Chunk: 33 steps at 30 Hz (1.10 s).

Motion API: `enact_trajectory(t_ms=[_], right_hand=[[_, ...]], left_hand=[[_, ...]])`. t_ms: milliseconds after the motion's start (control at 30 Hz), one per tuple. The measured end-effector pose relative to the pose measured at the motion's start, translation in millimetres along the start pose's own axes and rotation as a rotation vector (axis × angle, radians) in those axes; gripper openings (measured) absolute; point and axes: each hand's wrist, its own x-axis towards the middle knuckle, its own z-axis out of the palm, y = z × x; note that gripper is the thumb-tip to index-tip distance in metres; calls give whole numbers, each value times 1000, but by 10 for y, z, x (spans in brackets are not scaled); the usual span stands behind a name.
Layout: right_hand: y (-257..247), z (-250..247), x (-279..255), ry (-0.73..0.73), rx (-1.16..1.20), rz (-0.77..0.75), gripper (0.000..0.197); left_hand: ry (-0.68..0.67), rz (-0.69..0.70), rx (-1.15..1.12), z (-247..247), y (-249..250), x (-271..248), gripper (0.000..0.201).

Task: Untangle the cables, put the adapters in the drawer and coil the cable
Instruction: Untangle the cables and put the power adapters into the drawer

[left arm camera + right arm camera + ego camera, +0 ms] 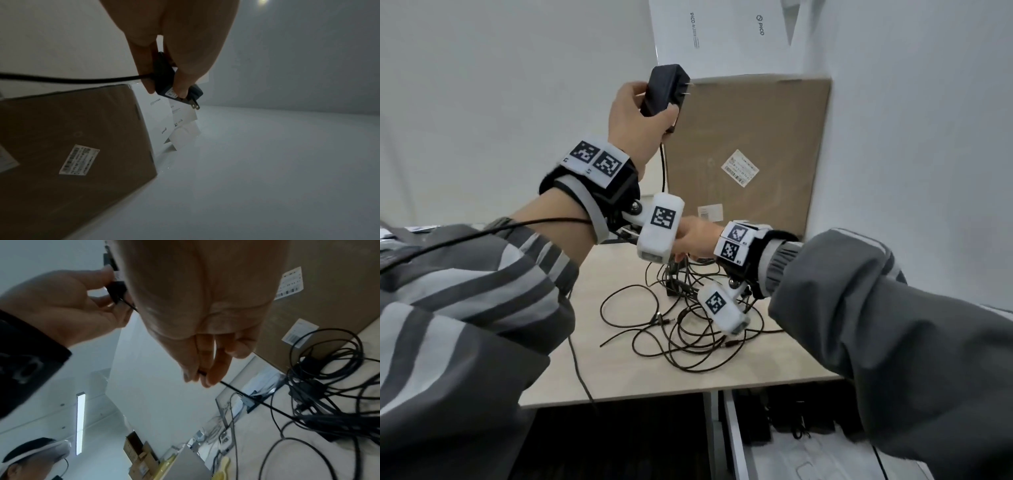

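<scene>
My left hand (640,113) is raised high over the table and grips a black power adapter (666,90) (164,84) with its two metal prongs pointing right. The adapter's thin black cable (663,168) hangs straight down to my right hand (697,240) (202,378), which pinches it between the fingertips just above the table. Below that lies a tangle of black cables (688,318) (320,395) with at least one more black adapter (674,286) in it. An open drawer (808,455) shows under the table's front edge at the lower right, with dark items at its back.
A brown cardboard box (750,154) stands against the wall right behind the tangle, with a white box (726,34) above it. The light wooden table (626,370) ends in a front edge near me. A thin black wire (578,370) trails off that edge.
</scene>
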Motion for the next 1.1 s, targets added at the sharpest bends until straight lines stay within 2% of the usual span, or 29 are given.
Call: enact_trajectory(t_ms=[67, 133, 167, 233, 333, 367, 433, 533, 600, 667, 767, 867, 933, 1000, 1033, 1100], right_hand=[[160, 71, 18, -94, -31, 57, 19], [403, 107, 39, -80, -40, 131, 16], [513, 108, 36, -18, -7, 154, 16], [639, 0, 45, 203, 69, 156, 18], [448, -460, 121, 558, 159, 74, 16], [303, -640, 158, 639, 220, 28, 18], [0, -953, 246, 733, 269, -82, 23], [-427, -1217, 296, 711, 266, -218, 19], [-638, -1324, 266, 637, 240, -232, 15], [-736, -1409, 222, 589, 232, -199, 16], [-761, -1497, 133, 613, 326, -200, 14], [-652, -1565, 35, 680, 460, -209, 19], [-479, -1572, -44, 680, 536, -222, 15], [-226, -1495, -148, 650, 594, -164, 13], [-77, -1408, -191, 608, 633, -90, 25], [214, -1116, -233, 405, 625, 34, 46]], left_hand=[[32, -16, -51, -113, 17, 22, 39], [77, -25, -91, -243, 17, 78, 42], [97, -33, -105, -309, 16, 98, 46], [125, -65, -117, -442, -31, 126, 57], [91, -186, -40, -587, -247, 69, 72], [60, -241, -30, -613, -350, 24, 69], [-13, -308, -35, -632, -553, -81, 45], [-112, -348, -50, -549, -678, -233, 20], [-181, -350, -101, -431, -671, -281, 12], [-252, -371, -154, -298, -656, -278, 14], [-419, -403, -153, -89, -649, -286, 19], [-563, -433, -354, 112, -619, -357, 29], [-528, -423, -490, 200, -568, -361, 25], [-417, -389, -546, 238, -485, -293, 21], [-364, -361, -538, 238, -436, -237, 20], [-310, -310, -532, 242, -324, -116, 19]])
